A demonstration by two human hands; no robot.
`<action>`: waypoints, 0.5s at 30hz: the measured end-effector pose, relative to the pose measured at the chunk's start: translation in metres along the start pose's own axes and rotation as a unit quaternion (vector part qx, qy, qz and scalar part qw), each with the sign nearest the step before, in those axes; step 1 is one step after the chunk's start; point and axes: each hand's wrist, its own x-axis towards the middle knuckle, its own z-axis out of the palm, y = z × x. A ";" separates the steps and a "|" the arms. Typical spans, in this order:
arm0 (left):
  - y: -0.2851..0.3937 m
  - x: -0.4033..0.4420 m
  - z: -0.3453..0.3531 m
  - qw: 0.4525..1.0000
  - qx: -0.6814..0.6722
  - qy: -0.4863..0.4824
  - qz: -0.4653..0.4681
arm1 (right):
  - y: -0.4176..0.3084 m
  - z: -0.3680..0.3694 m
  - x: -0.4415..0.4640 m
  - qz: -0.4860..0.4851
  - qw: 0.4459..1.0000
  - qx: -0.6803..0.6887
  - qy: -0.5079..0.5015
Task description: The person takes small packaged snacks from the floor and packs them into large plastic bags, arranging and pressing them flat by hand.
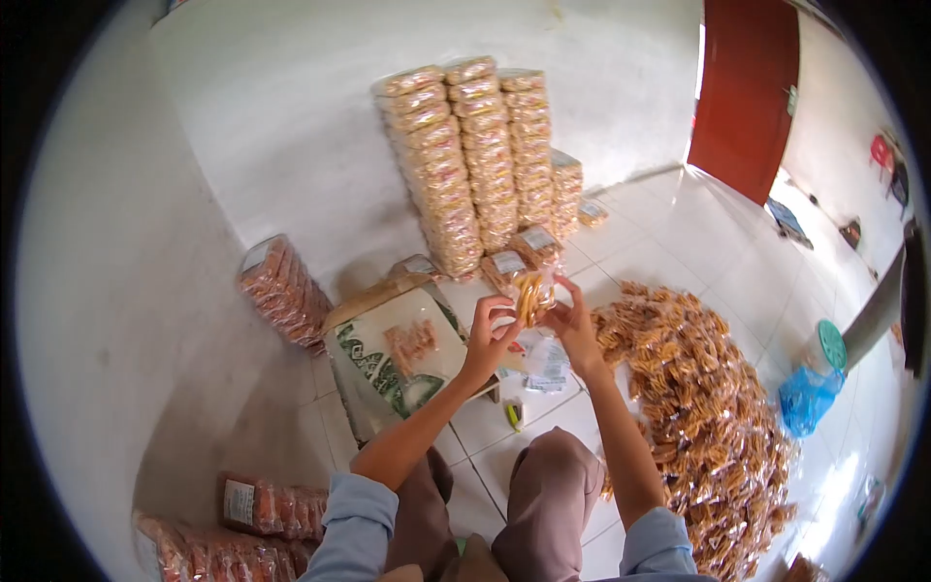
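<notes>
Between my hands, in front of me, is a small clear plastic packet (531, 296) of yellow-brown snack sticks. My left hand (492, 335) pinches its left side, and my right hand (574, 328) grips the right side with curled fingers. Below my hands on the floor lie printed plastic pieces (549, 367) and a small yellow-green object (513, 415). Left of my left hand is a low box-like stand with a green-patterned top (364, 364), where several small packets (411, 341) rest. A large heap of similar snack packets (703, 427) spreads over the floor to my right.
Tall stacks of bagged snacks (456, 175) lean near the wall, with labelled packs (508, 263) at their foot. More packed bundles stand left (281, 288) and lie lower left (272, 504). A blue plastic bag (811, 400) and green-lidded tub (829, 346) are at right, beyond the heap. A red door (745, 92) stands behind.
</notes>
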 end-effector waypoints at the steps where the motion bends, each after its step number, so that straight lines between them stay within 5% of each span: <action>1: -0.003 0.001 -0.016 1.000 0.013 0.003 -0.012 | 0.010 0.011 0.006 0.021 0.999 -0.014 -0.028; 8: -0.035 -0.020 -0.142 0.990 0.042 0.118 -0.071 | 0.074 0.108 0.042 0.129 0.975 -0.124 -0.128; 14: -0.030 -0.047 -0.200 0.983 -0.013 0.147 -0.110 | 0.152 0.153 0.048 0.151 0.976 -0.061 -0.146; 15: -0.029 -0.049 -0.204 0.978 0.144 0.137 -0.064 | 0.153 0.157 0.048 0.122 0.980 -0.059 -0.143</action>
